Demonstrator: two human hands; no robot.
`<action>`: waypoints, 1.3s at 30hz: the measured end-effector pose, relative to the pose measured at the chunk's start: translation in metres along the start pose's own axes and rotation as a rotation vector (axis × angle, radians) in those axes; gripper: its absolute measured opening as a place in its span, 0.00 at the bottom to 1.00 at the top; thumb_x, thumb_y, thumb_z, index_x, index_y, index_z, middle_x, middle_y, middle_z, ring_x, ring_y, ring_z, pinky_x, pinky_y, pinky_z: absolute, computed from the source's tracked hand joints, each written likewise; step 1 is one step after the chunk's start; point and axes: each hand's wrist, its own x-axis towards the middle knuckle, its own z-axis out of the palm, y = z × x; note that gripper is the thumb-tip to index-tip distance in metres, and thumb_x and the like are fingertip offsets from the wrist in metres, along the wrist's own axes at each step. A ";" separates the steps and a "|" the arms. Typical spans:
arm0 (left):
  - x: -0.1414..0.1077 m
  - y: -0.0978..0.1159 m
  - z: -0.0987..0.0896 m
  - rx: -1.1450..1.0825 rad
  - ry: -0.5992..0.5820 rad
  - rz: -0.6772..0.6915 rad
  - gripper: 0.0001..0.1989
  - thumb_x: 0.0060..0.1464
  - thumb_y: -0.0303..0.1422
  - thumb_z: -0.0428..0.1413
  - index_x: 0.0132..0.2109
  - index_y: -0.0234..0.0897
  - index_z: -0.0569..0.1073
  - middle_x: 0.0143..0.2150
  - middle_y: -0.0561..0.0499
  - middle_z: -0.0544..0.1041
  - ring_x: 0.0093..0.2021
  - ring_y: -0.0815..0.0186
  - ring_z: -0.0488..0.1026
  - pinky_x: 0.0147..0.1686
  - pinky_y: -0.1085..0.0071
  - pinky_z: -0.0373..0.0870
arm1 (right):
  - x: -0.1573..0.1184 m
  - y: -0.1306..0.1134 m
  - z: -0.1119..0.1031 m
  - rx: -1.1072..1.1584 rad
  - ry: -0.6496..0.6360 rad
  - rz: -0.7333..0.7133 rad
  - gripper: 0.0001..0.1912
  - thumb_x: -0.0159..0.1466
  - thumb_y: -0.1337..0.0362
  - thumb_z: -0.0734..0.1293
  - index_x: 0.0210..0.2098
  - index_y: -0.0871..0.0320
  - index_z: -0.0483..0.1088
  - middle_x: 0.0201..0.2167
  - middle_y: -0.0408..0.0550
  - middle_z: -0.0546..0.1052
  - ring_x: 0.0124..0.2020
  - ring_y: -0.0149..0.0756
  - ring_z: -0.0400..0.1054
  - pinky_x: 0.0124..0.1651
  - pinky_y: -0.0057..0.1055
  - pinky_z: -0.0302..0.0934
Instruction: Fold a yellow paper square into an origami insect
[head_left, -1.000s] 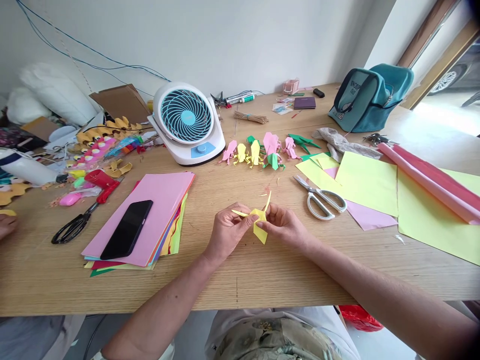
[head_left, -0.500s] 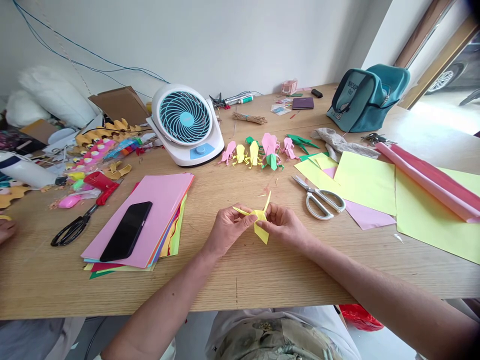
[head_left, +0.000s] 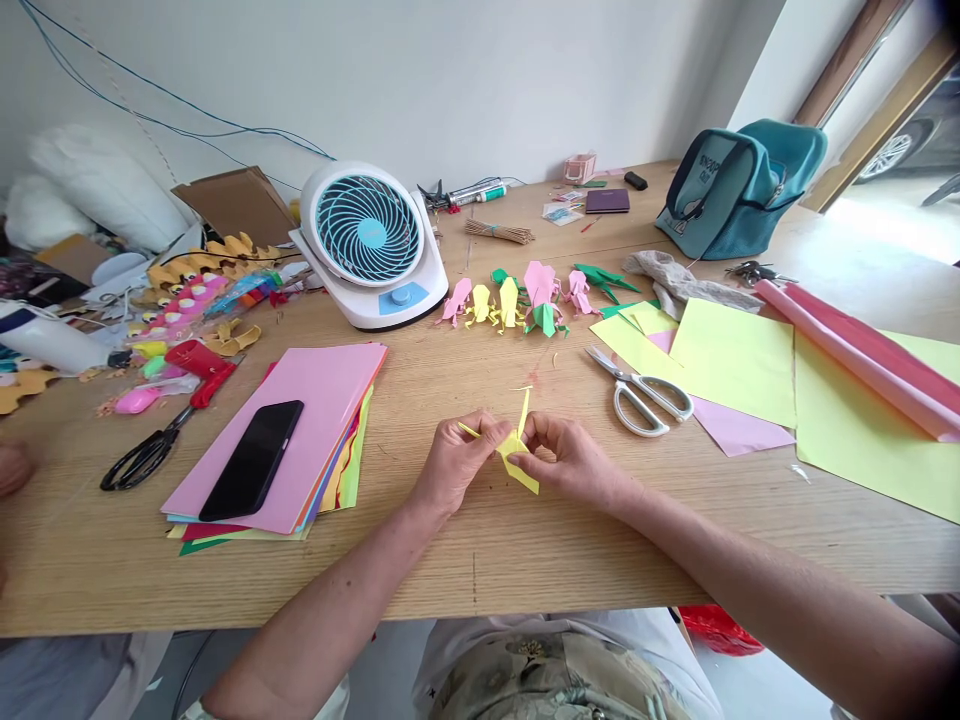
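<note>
Between my two hands is a piece of folded yellow paper (head_left: pixel 523 476), with narrow strips sticking up and out to the left. My left hand (head_left: pixel 459 458) pinches its left side between thumb and fingers. On the other side, my right hand (head_left: pixel 570 460) grips it with thumb and bent fingers. Beyond my hands stands a row of folded paper figures in pink, yellow and green, among them a yellow one (head_left: pixel 508 302) and a pink one (head_left: pixel 539 284). White-handled scissors (head_left: pixel 643 392) lie to the right of my right hand.
On the left, a black phone (head_left: pixel 253 460) rests on a stack of coloured paper (head_left: pixel 330 400), near black-handled scissors (head_left: pixel 150 455). A fan (head_left: pixel 371 250) stands behind. Yellow sheets (head_left: pixel 739 355), a pink roll (head_left: pixel 862 365) and a teal bag (head_left: pixel 739 195) are at right. Another person's hand (head_left: pixel 13 467) shows at the left edge.
The folded yellow paper has turned a little in my hands, its lower point shifting slightly right and its upright strip leaning left. The other person's hand at the left edge has moved slightly.
</note>
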 end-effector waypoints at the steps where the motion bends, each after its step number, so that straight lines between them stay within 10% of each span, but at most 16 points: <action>1: 0.000 0.000 -0.001 -0.008 -0.009 0.006 0.21 0.51 0.43 0.63 0.20 0.34 0.68 0.21 0.56 0.65 0.27 0.72 0.62 0.33 0.73 0.63 | 0.000 0.000 0.000 0.001 -0.007 -0.003 0.10 0.59 0.60 0.70 0.29 0.57 0.65 0.26 0.41 0.71 0.28 0.30 0.64 0.31 0.28 0.59; 22: 0.003 0.000 -0.007 -0.104 0.014 -0.033 0.14 0.55 0.41 0.61 0.28 0.35 0.75 0.28 0.54 0.70 0.31 0.71 0.65 0.33 0.74 0.65 | 0.001 0.003 -0.004 0.241 -0.062 0.071 0.16 0.59 0.54 0.72 0.33 0.57 0.64 0.26 0.39 0.67 0.26 0.27 0.60 0.27 0.26 0.54; 33: -0.001 0.019 -0.011 0.735 0.048 0.692 0.09 0.58 0.31 0.59 0.47 0.41 0.76 0.44 0.49 0.78 0.47 0.61 0.69 0.52 0.61 0.64 | 0.002 -0.002 -0.010 -0.029 0.046 -0.030 0.11 0.63 0.57 0.67 0.31 0.58 0.65 0.27 0.42 0.70 0.28 0.30 0.63 0.32 0.28 0.57; 39: -0.001 0.013 -0.008 0.845 -0.013 0.731 0.06 0.59 0.28 0.58 0.44 0.40 0.74 0.40 0.50 0.78 0.43 0.62 0.68 0.47 0.62 0.65 | 0.001 0.001 -0.010 -0.134 0.076 -0.108 0.08 0.63 0.60 0.67 0.33 0.57 0.67 0.26 0.41 0.70 0.29 0.30 0.63 0.34 0.27 0.57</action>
